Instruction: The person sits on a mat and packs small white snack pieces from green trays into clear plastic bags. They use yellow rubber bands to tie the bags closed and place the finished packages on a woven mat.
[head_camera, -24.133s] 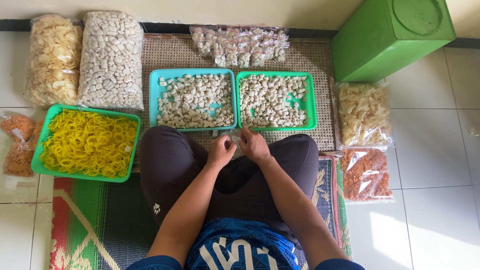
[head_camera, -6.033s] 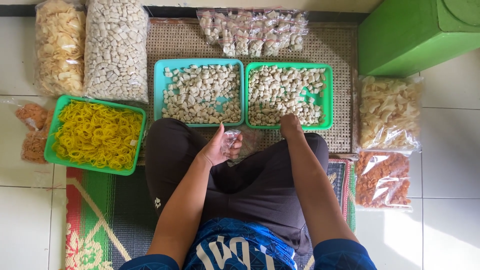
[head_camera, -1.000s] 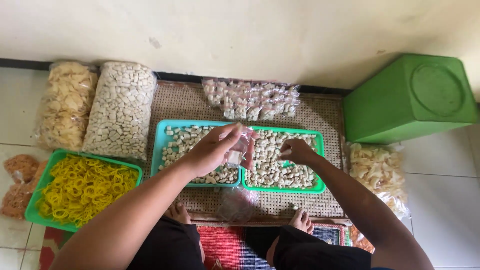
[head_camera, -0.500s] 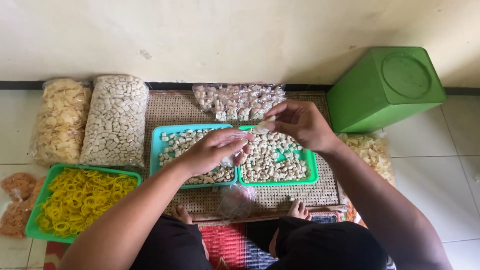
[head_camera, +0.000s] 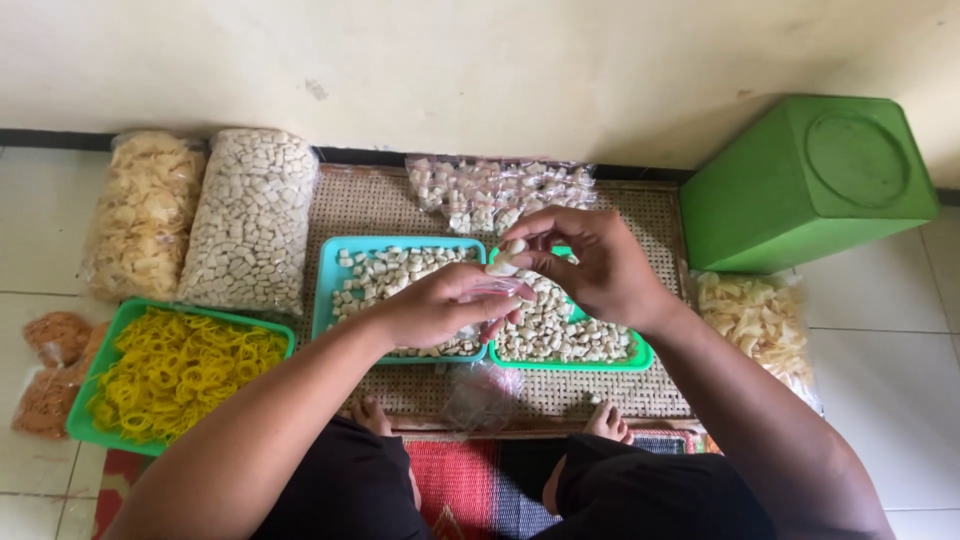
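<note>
- Right hand (head_camera: 600, 265) is up over the trays, thumb and fingers pinched narrowly on a few pale crackers (head_camera: 508, 258) at the fingertips.
- Left hand (head_camera: 440, 310) sits just beside it, fingers curled around a small clear bag (head_camera: 497, 290), holding its mouth up toward the right hand.
- The pinched crackers hang right at the mouth of that bag, touching or nearly so; whether any are already inside I cannot tell, the plastic is too thin and crumpled.
- Below both hands: a teal tray (head_camera: 330, 300) and a green tray (head_camera: 640, 355) side by side on a woven mat (head_camera: 350, 205), both loaded with pale cracker pieces.
- A pile of filled little bags (head_camera: 490, 190) lies at the far edge of the mat, against the wall.
- A loose bit of clear plastic (head_camera: 480, 395) rests on the mat near the person's feet.
- Off to the left: another green tray of yellow rings (head_camera: 175, 370), two big sacks of crackers (head_camera: 250, 215) behind it.
- A green bin (head_camera: 810, 180) on its side stands to the right.
- My read: this is the filling step, a pinch going into the bag.
- The drop calls for the left hand to keep the mouth open and steady, and the right to release squarely over it so nothing spills back onto the trays.
</note>
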